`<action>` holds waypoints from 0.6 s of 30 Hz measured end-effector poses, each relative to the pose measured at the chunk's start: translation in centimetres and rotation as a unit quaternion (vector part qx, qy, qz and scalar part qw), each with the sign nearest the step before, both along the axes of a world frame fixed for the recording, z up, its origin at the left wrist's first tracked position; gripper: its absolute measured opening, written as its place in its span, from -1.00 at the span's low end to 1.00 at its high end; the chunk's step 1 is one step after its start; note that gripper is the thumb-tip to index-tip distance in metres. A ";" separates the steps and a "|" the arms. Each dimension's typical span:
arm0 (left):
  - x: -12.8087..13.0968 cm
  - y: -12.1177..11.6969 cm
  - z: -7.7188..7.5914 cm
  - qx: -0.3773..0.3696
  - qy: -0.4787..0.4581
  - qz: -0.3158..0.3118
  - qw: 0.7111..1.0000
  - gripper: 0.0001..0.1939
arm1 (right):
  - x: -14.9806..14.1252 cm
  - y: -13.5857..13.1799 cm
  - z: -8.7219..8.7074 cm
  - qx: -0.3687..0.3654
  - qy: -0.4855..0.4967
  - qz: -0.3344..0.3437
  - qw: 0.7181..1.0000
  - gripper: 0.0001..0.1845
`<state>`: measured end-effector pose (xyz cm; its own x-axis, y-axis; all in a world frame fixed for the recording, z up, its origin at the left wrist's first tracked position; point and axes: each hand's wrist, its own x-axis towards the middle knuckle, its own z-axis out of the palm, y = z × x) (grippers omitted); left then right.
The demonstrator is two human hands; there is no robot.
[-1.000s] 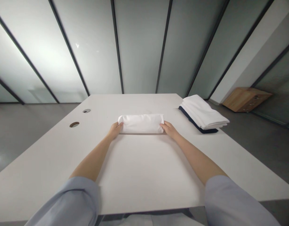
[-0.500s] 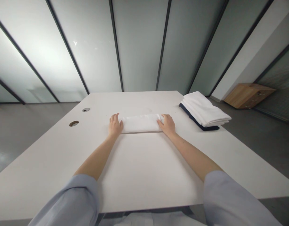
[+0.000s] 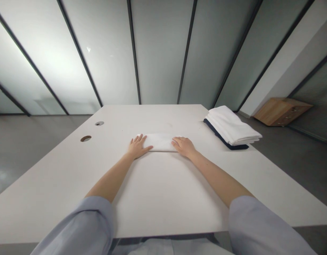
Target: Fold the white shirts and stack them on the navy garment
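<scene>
White folded cloth (image 3: pixel 160 142): where does it sit against the hands?

Flat on the surface (image 3: pixel 163 198), right between them. The left hand (image 3: pixel 138 147) lies over its left end, the right hand (image 3: pixel 183 147) over its right end, so mostly the middle shows.

Gripping it?

No. Both hands are open and flat, palms down, fingers slightly spread, resting on top of the cloth with nothing pinched.

What's around them?

Off to the right, near the far edge, a stack of white folded fabric (image 3: pixel 232 126) sits on a navy layer (image 3: pixel 222 138), well apart from the right hand. Two round holes (image 3: pixel 86 139) pierce the surface to the left. Pale blue sleeves (image 3: pixel 91 223) cover the upper arms, and a low wooden cabinet (image 3: pixel 282 112) stands on the grey floor (image 3: pixel 299 170).
</scene>
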<state>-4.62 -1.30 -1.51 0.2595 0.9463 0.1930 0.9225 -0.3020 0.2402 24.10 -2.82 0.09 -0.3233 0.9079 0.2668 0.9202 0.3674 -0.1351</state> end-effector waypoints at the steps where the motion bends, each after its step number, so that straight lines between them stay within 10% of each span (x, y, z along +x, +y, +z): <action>1: -0.2 -0.1 0.0 0.004 -0.002 -0.001 1.000 -0.21 | 0.0 -0.1 0.5 -0.004 -0.005 -0.010 1.000 -0.56; 10: -1.1 0.0 0.1 0.019 -0.046 0.005 0.999 -0.20 | -1.2 3.3 2.5 -0.029 -0.001 -0.003 1.000 -0.58; 18: -2.0 0.7 0.0 0.066 -0.144 0.052 0.986 -0.27 | -3.6 6.4 3.7 -0.295 0.011 -0.010 0.956 -0.58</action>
